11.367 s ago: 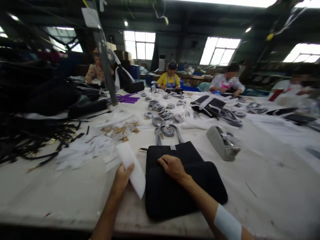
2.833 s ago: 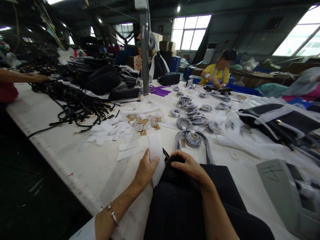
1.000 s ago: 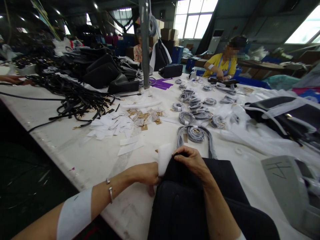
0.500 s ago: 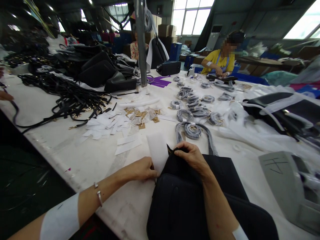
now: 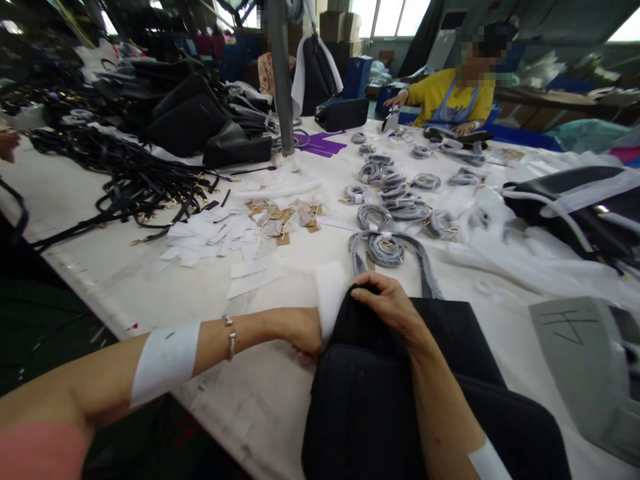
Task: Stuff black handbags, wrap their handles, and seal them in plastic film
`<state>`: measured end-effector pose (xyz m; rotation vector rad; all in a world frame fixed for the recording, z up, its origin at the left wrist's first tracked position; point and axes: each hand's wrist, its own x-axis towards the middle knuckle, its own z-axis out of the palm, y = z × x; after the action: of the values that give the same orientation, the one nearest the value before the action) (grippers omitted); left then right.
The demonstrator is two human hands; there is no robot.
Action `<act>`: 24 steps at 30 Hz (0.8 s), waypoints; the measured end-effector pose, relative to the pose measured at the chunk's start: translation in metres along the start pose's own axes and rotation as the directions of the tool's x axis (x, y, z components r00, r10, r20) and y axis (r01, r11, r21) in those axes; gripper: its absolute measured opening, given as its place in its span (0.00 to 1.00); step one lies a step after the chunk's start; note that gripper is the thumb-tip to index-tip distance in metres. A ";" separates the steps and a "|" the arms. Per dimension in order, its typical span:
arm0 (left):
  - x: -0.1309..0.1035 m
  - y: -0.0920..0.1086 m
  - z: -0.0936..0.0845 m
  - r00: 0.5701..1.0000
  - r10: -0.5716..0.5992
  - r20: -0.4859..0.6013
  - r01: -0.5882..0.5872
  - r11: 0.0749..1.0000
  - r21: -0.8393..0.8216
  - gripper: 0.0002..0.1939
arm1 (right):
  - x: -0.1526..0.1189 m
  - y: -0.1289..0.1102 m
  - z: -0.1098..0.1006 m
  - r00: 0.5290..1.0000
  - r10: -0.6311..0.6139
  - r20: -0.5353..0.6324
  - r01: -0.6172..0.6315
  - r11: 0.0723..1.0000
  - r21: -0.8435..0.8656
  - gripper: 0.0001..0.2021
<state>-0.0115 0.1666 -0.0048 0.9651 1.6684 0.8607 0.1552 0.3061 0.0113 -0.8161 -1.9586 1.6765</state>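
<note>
A black bag (image 5: 370, 407) lies on the white table in front of me, its top corner raised. My right hand (image 5: 383, 300) pinches the top edge of the bag between thumb and fingers. At the bag's left side is my left hand (image 5: 305, 337), its fingers curled and partly hidden against the bag and blurred; what they hold, if anything, is hidden. A white foam sheet (image 5: 330, 293) stands up between the left hand and the bag. Beyond the bag lies a grey wrapped handle (image 5: 420, 263).
Wrapped strap coils (image 5: 393, 207) lie beyond the bag, paper tags (image 5: 210, 233) and black straps (image 5: 135, 180) to the left. A metal post (image 5: 283, 80) rises from the table. A grey device (image 5: 575, 353) sits at right. Across sits a person in yellow (image 5: 440, 93).
My left hand has moved slightly right and turned, its fingers now less visible. The foam sheet has shifted right and narrowed in view. The right hand keeps its pinch. The person across has reached out an arm.
</note>
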 end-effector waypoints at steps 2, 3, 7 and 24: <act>-0.007 0.002 0.002 0.980 -0.084 0.179 0.098 0.993 -0.071 0.11 | 0.004 0.005 -0.015 0.993 0.018 -0.114 -0.016 1.000 0.016 0.10; -0.013 0.002 0.004 0.970 -0.094 0.224 0.129 0.980 -0.150 0.15 | 0.005 0.008 -0.022 0.988 0.025 -0.154 -0.021 0.999 0.030 0.10; -0.050 -0.011 0.014 0.999 -0.032 0.024 0.038 0.928 -0.370 0.14 | 0.005 0.014 -0.038 0.979 0.001 -0.203 0.015 0.997 0.079 0.10; -0.079 -0.013 0.050 0.995 0.071 0.072 -0.034 0.906 -0.423 0.13 | 0.001 0.017 -0.047 0.957 -0.061 -0.284 0.146 0.946 0.291 0.10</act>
<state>0.0494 0.0946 0.0023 0.7358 1.3109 1.1432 0.1882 0.3428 0.0023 -0.7615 -1.4816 1.6541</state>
